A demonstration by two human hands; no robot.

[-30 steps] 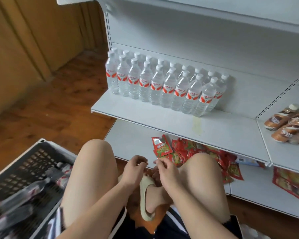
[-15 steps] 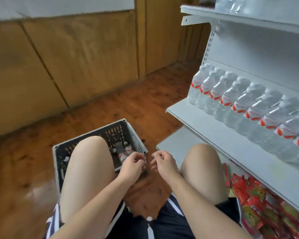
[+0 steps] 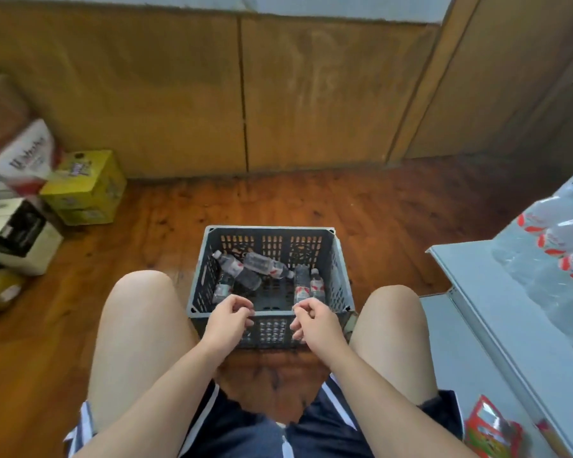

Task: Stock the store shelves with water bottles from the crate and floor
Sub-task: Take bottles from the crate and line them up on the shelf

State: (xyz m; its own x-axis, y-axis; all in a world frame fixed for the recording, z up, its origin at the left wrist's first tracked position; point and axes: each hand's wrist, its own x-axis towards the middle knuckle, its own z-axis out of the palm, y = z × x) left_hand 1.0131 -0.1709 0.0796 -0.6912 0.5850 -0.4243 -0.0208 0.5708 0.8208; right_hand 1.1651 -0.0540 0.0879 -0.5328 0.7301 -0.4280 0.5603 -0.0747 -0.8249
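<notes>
Crate: crate (image 3: 272, 230) sits on the floor (image 3: 377, 209) between the knees, straight ahead of both hands.
Left hand: left hand (image 3: 229, 317) hovers over the crate's near rim; grip loosely curled, holding nothing.
Right hand: right hand (image 3: 315, 320) is just beside it over the same rim; grip also loosely curled and empty.
Key relation: every crate bottle lies forward of and below the hands, past the near rim.
Right pair: right pair (image 3: 301, 285) leans against the right wall, caps towards the far wall, directly beyond the right hand, which is nearer.
Left bottle: left bottle (image 3: 224, 287) leans against the left wall, directly beyond the left hand.
Lying bottles: lying bottles (image 3: 265, 264) rest across the far half, long axes slanting left to right.
Count: 1 crate, 5 bottles inside as far as I can tell.
Shelf: shelf (image 3: 477, 292) is to the right; its stocked bottles (image 3: 559, 246) are too blurred to count.
Judgement: each hand could probably take 1 near bottle, then swing right.
</notes>
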